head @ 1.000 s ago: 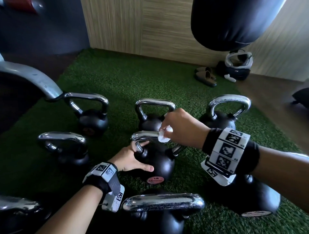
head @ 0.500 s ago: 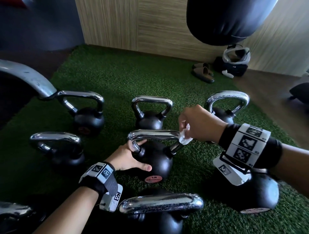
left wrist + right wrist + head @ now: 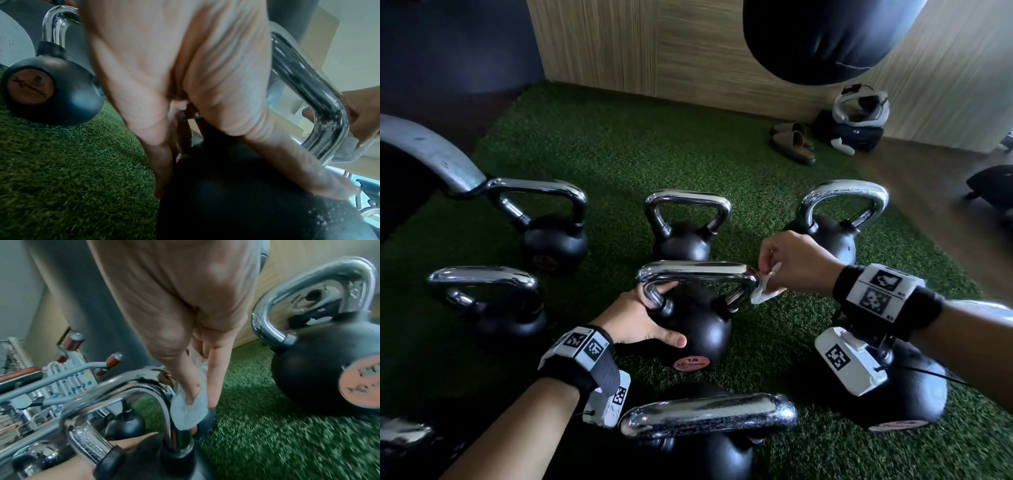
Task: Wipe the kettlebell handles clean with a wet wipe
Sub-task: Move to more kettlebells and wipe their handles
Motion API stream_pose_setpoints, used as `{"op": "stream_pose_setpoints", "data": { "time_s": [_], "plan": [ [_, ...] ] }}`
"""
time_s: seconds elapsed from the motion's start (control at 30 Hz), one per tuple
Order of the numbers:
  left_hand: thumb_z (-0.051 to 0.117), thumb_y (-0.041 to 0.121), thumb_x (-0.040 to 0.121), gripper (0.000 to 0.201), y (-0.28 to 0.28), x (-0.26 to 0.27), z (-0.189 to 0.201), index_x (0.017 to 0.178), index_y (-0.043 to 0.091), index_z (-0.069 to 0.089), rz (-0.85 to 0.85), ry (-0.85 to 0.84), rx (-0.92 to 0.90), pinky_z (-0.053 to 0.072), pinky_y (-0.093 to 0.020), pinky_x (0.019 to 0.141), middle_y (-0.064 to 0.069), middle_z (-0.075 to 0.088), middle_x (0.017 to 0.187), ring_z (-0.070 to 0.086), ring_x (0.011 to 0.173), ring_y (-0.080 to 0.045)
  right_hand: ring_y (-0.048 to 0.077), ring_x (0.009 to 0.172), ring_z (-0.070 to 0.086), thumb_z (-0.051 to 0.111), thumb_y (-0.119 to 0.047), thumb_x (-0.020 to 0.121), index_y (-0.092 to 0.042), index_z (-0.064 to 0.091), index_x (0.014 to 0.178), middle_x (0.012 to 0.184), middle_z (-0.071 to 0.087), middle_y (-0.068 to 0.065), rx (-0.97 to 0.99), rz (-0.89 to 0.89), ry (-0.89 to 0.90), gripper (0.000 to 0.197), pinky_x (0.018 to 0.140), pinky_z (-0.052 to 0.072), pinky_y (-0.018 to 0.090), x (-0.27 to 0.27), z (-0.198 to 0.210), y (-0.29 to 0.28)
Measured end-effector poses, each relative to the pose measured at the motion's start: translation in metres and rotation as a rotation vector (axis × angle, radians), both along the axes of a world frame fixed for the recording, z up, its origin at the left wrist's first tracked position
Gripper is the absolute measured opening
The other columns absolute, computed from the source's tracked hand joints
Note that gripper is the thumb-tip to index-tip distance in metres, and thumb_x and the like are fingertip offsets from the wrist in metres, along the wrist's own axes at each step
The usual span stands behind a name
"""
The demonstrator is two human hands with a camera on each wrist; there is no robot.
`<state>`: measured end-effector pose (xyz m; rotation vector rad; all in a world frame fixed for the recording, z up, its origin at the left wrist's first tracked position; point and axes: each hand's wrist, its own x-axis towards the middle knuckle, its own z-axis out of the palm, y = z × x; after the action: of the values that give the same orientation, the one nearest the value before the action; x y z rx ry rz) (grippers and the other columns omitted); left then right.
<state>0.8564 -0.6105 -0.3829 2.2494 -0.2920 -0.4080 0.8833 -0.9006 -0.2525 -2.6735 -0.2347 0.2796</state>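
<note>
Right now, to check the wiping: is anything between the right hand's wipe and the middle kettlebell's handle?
Nothing visible: the wet wipe, pinched in the right hand, touches the handle at its right bend.

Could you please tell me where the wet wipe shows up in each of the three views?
Head: wet wipe right of centre, at the right bend of the chrome handle of the middle kettlebell.
Left wrist: wet wipe at the far right edge, below the handle's bend.
Right wrist: wet wipe in the centre, low, against the handle's leg.
Shared landmark: that chrome handle.
</note>
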Motion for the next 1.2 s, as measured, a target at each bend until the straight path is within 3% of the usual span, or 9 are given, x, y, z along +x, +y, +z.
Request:
{"op": "stream_pose_setpoints", "data": {
  "time_s": [0.13, 0.37, 0.47, 0.53, 0.6, 0.73, 0.87, 1.07, 1.2],
  "plan": [
    [0.089, 0.077, 0.034, 0.122, 0.002, 0.004, -0.006, 0.144, 0.059, 0.04, 0.012, 0.009, -0.009, 0.023, -0.019, 0.121, 0.029, 0.038, 0.153, 0.031, 0.144, 0.004, 0.024, 0.073, 0.073, 0.079, 0.021, 0.062, -0.012, 0.073, 0.081, 0.082, 0.077, 0.015, 0.231, -0.099, 0.157, 0.039, 0.074, 0.064, 0.048, 0.006, -0.031, 0.001],
    [0.087, 0.078, 0.035, 0.126, 0.005, 0.003, -0.003, 0.148, 0.056, 0.036, 0.008, 0.074, 0.093, 0.029, -0.021, 0.119, 0.03, 0.038, 0.149, 0.035, 0.139, 0.003, 0.01, 0.074, 0.069, 0.094, -0.004, 0.061, -0.027, 0.079, 0.063, 0.078, 0.079, 0.004, 0.119, -0.024, 0.241, 0.028, 0.082, 0.064, 0.04, 0.012, -0.05, 0.001],
    [0.097, 0.04, 0.057, 0.093, 0.016, 0.006, 0.016, 0.139, 0.046, 0.053, -0.042, 0.11, 0.183, 0.04, -0.02, 0.111, 0.027, 0.054, 0.139, 0.051, 0.13, 0.0, 0.011, 0.077, 0.071, 0.088, 0.001, 0.068, -0.032, 0.078, 0.069, 0.081, 0.075, -0.004, 0.11, -0.048, 0.157, 0.034, 0.067, 0.061, 0.026, 0.029, -0.02, -0.005],
    [0.088, 0.006, 0.071, 0.055, 0.031, 0.013, 0.038, 0.112, 0.038, 0.07, 0.035, 0.092, 0.146, 0.052, -0.02, 0.096, 0.019, 0.073, 0.109, 0.069, 0.103, -0.003, 0.008, 0.081, 0.067, 0.087, -0.004, 0.073, -0.024, 0.079, 0.087, 0.091, 0.073, -0.006, 0.155, -0.065, 0.05, 0.025, 0.063, 0.049, 0.02, 0.037, 0.005, -0.008],
    [0.076, -0.006, 0.081, 0.052, 0.046, 0.019, 0.064, 0.108, 0.038, 0.074, 0.168, 0.006, -0.013, 0.057, -0.029, 0.096, 0.013, 0.076, 0.101, 0.073, 0.092, 0.0, 0.005, 0.082, 0.065, 0.087, -0.007, 0.073, -0.021, 0.079, 0.094, 0.093, 0.073, -0.008, 0.248, -0.038, -0.014, 0.026, 0.064, 0.044, 0.019, 0.04, 0.026, -0.005],
    [0.068, 0.022, 0.096, 0.019, 0.037, 0.015, 0.133, 0.112, 0.028, 0.076, 0.323, -0.155, -0.412, 0.061, -0.032, 0.091, 0.002, 0.079, 0.106, 0.074, 0.103, -0.013, -0.001, 0.071, 0.065, 0.09, -0.006, 0.068, -0.019, 0.081, 0.092, 0.084, 0.077, -0.004, 0.409, 0.148, -0.11, 0.029, 0.065, 0.05, 0.017, 0.027, 0.055, 0.026],
    [0.061, 0.035, 0.092, 0.037, -0.001, 0.002, 0.175, 0.117, 0.011, 0.072, 0.184, 0.0, -0.638, 0.06, -0.031, 0.089, -0.009, 0.078, 0.11, 0.075, 0.103, -0.022, 0.01, 0.078, 0.069, 0.093, -0.012, 0.066, -0.026, 0.075, 0.086, 0.088, 0.077, 0.002, 0.498, 0.318, -0.168, 0.03, 0.076, 0.057, 0.034, 0.011, 0.064, 0.059],
    [0.06, 0.019, 0.096, 0.024, -0.02, -0.002, 0.174, 0.106, 0.003, 0.075, 0.151, 0.12, -0.696, 0.063, -0.026, 0.078, -0.017, 0.078, 0.102, 0.076, 0.086, -0.018, 0.006, 0.062, 0.043, 0.094, -0.032, 0.051, -0.025, 0.059, 0.083, 0.076, 0.052, -0.01, 0.334, 0.225, -0.566, 0.048, 0.055, 0.034, 0.018, 0.003, 0.057, 0.077],
    [0.069, 0.016, 0.081, 0.029, -0.018, -0.005, 0.171, 0.106, 0.002, 0.075, 0.122, 0.159, -0.72, 0.061, -0.021, 0.071, -0.014, 0.079, 0.099, 0.076, 0.084, -0.016, 0.007, 0.062, 0.036, 0.094, -0.046, 0.053, -0.023, 0.05, 0.093, 0.074, 0.042, -0.014, 0.305, 0.233, -0.575, 0.065, 0.055, 0.031, 0.019, -0.001, 0.053, 0.071]
  ]
}}
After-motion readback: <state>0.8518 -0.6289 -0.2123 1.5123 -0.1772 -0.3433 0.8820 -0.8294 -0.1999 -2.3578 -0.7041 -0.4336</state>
